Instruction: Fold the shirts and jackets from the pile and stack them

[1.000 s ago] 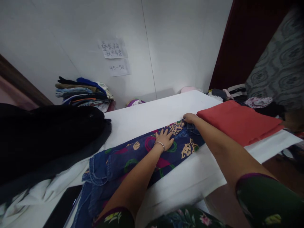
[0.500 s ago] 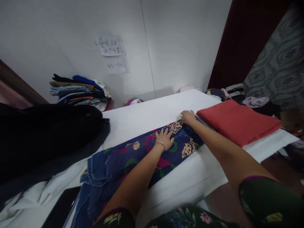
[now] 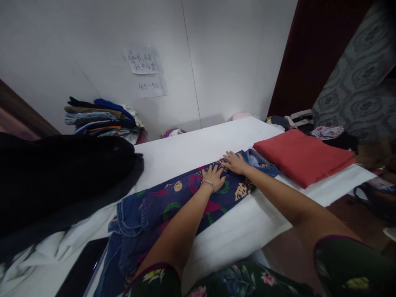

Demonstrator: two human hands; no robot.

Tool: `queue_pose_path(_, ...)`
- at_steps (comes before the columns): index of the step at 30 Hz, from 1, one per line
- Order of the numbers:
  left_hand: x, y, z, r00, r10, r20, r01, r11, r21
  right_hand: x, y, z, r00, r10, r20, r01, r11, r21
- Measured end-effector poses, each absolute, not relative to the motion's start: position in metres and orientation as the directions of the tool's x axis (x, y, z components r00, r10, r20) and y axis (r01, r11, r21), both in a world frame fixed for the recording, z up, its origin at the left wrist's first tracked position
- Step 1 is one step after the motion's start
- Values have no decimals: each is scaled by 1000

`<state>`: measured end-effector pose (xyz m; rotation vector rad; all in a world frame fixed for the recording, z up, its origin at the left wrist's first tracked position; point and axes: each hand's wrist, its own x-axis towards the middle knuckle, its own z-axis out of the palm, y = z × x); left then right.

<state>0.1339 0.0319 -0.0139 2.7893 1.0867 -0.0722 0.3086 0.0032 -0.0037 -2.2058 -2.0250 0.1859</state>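
A long denim jacket (image 3: 157, 206) lies folded lengthwise across the white table, its dark blue patterned side facing up with pink, green and tan figures. Plain denim edges show at its near left end and again at its far right end. My left hand (image 3: 213, 178), with a bracelet at the wrist, presses flat on the middle of the garment, fingers spread. Just right of it, my right hand (image 3: 235, 163) also rests on the cloth near its far edge, fingers stretched out.
A folded red cloth (image 3: 305, 154) lies right of the jacket on the white table (image 3: 192, 146). Black clothing (image 3: 62, 181) is heaped at left, beside a dark flat device (image 3: 82, 268). A stack of folded clothes (image 3: 103, 119) stands by the wall, below paper signs (image 3: 145, 62).
My right hand has slid left along the garment, closer to my left hand. More denim shows at the jacket's right end. My left hand stays in place.
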Motion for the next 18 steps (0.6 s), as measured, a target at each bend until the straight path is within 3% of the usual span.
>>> queue_pose_path(6, 134, 33, -13, 735, 669, -111, 678, -726, 114, 292, -20, -18, 37, 999, 1, 976, -35, -213)
queue_pose_path(13, 121, 26, 7, 720, 687, -99, 688, -687, 233, 298, -18, -23, 23, 999, 29, 982, -17, -187)
queue_pose_path(18, 67, 4, 6, 731, 682, 27, 677, -730, 98, 298, -18, -26, 27, 999, 27, 980, -22, -195)
